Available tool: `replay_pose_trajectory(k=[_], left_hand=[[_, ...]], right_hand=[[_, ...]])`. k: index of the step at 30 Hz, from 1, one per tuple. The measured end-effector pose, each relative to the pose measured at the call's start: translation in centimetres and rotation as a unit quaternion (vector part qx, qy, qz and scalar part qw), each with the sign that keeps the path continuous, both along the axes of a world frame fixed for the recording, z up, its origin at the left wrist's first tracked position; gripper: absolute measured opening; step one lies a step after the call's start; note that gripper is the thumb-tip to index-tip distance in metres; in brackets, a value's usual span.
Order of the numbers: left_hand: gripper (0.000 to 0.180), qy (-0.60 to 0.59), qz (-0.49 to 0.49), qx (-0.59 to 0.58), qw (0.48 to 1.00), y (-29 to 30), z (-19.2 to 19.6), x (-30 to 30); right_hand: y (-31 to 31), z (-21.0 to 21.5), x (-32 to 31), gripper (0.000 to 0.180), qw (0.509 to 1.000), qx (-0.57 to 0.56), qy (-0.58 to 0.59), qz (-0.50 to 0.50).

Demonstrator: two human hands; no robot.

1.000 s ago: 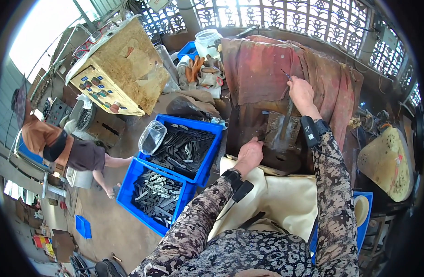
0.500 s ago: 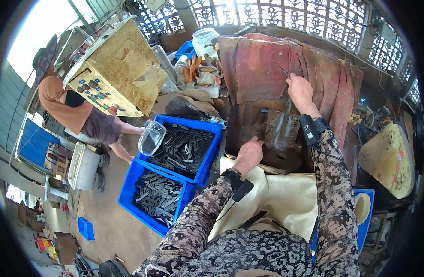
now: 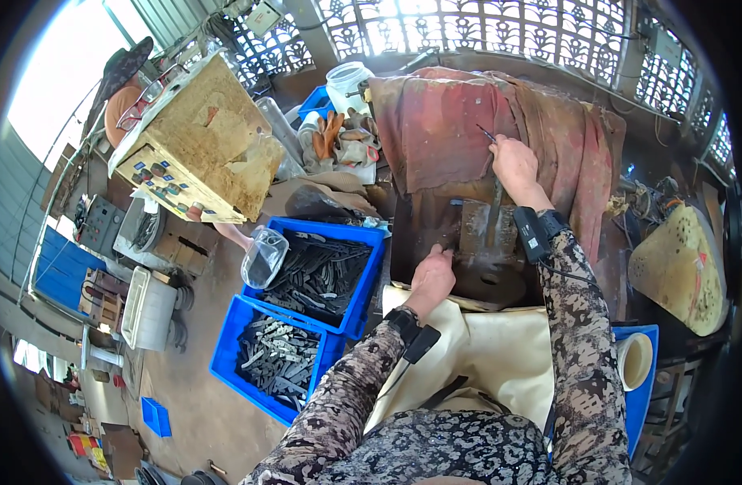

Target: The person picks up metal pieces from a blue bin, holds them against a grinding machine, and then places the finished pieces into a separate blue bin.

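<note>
My right hand (image 3: 518, 168) is raised in front of the draped reddish cloth (image 3: 443, 133). It pinches a thin dark pointed metal piece (image 3: 485, 131), whose tip sticks out up and left. Lower and to the left, my left hand (image 3: 433, 279) is closed, fingertips pressed together, at the left side of the dark machine opening. What it holds, if anything, I cannot make out. Between and below the hands lies a dark round disc (image 3: 510, 291) with a centre hole. Behind it stands a worn, dusty plate (image 3: 475, 222). A pale apron (image 3: 508, 343) covers my lap.
Two blue bins (image 3: 225, 356) of dark and grey metal strips stand at my left, with a clear plastic tub (image 3: 265, 257) at the rim. A stained yellow control box (image 3: 201, 137) partly hides another person (image 3: 122, 105). Gloves (image 3: 329, 136) lie beyond. A yellowish block (image 3: 679, 271) stands right.
My right hand has shifted slightly left with the metal piece. My left hand has drawn slightly down and left. The other person has moved behind the control box. The whole view has turned a little.
</note>
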State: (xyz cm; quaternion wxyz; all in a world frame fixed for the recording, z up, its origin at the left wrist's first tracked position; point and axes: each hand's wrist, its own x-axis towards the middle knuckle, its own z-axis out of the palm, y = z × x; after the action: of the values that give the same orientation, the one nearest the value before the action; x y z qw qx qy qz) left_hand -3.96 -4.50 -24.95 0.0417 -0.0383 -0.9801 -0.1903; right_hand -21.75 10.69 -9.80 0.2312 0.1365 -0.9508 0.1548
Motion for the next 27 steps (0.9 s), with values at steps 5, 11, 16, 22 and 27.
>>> replay_pose_trajectory(k=[5, 11, 16, 22, 27], left_hand=[[0.023, -0.003, 0.010, 0.021, 1.000, 1.4, 2.6, 0.6], [0.019, 0.015, 0.019, 0.004, 1.000, 1.2, 1.5, 0.4], [0.017, 0.007, 0.016, -0.011, 1.000, 1.2, 1.3, 0.1], [0.026, -0.046, 0.031, -0.003, 0.998, 1.2, 1.6, 0.0], [0.024, -0.048, 0.032, -0.004, 0.998, 1.1, 1.1, 0.0]], right_hand=[[1.0, -0.2, 0.1, 0.020, 1.000, -0.002, -0.004, -0.008], [0.8, 0.0, 0.2, 0.019, 1.000, -0.011, -0.005, 0.001], [0.8, 0.2, 0.0, 0.019, 1.000, -0.012, -0.025, -0.006], [0.8, 0.3, 0.0, 0.019, 1.000, -0.008, -0.028, 0.002], [0.8, 0.1, 0.1, 0.019, 1.000, -0.006, -0.019, 0.009]])
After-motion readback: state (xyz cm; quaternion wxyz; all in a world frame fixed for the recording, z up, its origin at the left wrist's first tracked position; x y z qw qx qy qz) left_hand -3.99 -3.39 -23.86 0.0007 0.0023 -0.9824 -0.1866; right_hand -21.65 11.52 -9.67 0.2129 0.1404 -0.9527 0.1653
